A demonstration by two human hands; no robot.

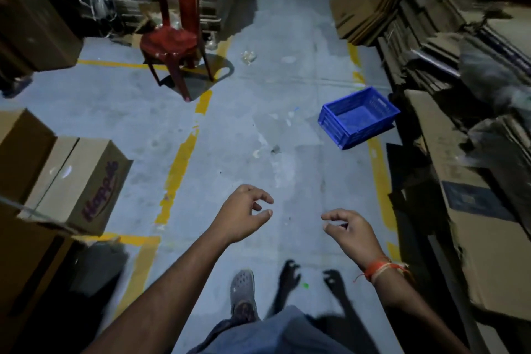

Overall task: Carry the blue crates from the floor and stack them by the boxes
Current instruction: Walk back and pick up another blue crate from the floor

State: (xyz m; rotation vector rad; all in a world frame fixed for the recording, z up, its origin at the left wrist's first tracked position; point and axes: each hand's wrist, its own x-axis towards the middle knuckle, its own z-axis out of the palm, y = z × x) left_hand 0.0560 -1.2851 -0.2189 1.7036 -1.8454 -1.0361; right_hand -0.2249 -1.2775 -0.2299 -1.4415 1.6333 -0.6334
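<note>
One blue crate (357,118) sits empty on the floor (258,129), well ahead. Both hands, left (244,214) and right (352,228), are loosely curled, holding nothing. No stacked crates show, so carrying seemingly remains.

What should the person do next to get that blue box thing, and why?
Probably step forward and a bit right toward the blue crate. Both the left hand and right hand are empty and the crate sits farther up the aisle, by the cardboard stacks.
</note>
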